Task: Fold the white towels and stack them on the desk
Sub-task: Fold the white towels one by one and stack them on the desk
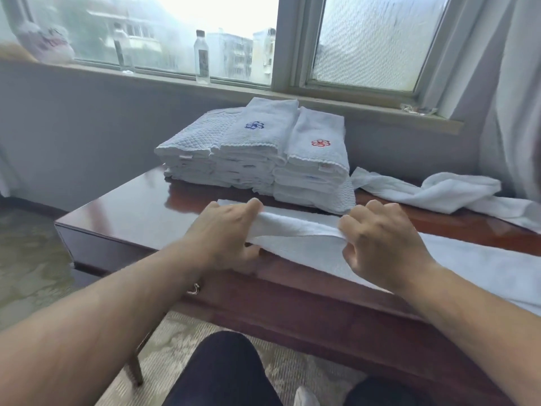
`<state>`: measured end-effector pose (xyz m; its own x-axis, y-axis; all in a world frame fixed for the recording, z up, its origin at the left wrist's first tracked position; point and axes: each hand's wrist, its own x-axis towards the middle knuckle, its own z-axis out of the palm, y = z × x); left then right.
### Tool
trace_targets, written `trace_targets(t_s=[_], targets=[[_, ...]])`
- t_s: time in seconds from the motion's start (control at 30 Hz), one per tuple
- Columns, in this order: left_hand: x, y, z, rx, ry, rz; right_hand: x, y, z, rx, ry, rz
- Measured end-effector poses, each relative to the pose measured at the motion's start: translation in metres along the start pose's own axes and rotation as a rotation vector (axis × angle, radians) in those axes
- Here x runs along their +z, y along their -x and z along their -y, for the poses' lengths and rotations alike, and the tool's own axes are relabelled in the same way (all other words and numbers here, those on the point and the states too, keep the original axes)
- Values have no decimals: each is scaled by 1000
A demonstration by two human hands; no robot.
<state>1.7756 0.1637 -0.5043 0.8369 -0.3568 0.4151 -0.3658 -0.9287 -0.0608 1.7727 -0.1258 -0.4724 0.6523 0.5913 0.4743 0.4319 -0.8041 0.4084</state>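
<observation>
The towel [298,228], pinched by left hand [228,227] and right hand [380,244], is cropped rightward

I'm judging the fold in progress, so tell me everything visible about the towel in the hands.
The towel is white terry-like cloth, spread along the near edge of the desk and running off frame rightward. Its left end is lifted into a fold, pinched by the left hand at the end and the right hand further along. A flat layer lies beneath.
</observation>
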Motion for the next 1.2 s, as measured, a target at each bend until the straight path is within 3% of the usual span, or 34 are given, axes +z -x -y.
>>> trace_targets(t_s=[0.2,0.43,0.53,0.67,0.8,0.97,1.1,1.2], targets=[[-10,-36,21,-142,177,76,21,-17,-30,241,-159,128],[4,-81,24,-273,-282,150,55,-51,-44,341,-230,297],[22,-92,15,-322,-342,174,71,-61,-44,336,-225,346],[45,-91,-11,-141,-94,75,88,-63,-41,370,-284,389],[60,-85,-44,-63,252,156,90,-40,-45,445,-340,347],[71,-106,-87,31,330,144,74,17,-68,544,-173,381],[77,-131,-138,174,337,90,56,65,-93,637,-115,308],[82,-146,-180,255,359,75,45,104,-114,724,-45,378]])
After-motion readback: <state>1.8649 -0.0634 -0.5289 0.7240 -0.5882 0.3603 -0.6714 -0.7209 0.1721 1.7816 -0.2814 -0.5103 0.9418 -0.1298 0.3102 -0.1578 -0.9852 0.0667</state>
